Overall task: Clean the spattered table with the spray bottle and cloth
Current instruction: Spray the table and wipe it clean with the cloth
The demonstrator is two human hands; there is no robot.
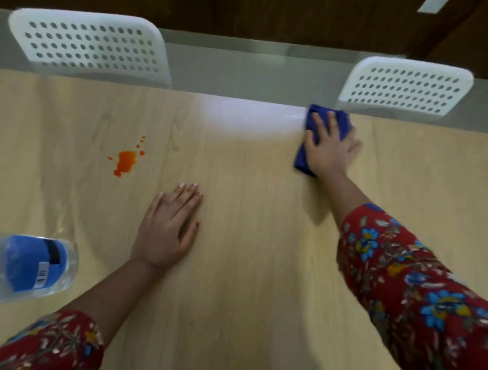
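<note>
Flat right hand (329, 150) presses the folded blue cloth (343, 121), half hiding it; left hand (168, 226) lies flat on the table (247, 283); bottle (24, 267) cropped.

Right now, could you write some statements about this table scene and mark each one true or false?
1. The right hand presses a blue cloth on the table. True.
2. The orange spatter is wiped away. False: it shows on the table, left of the cloth.
3. The left hand grips the bottle. False: it lies flat on the table, apart from the bottle.
4. Two white chairs stand at the far edge. True.
</note>
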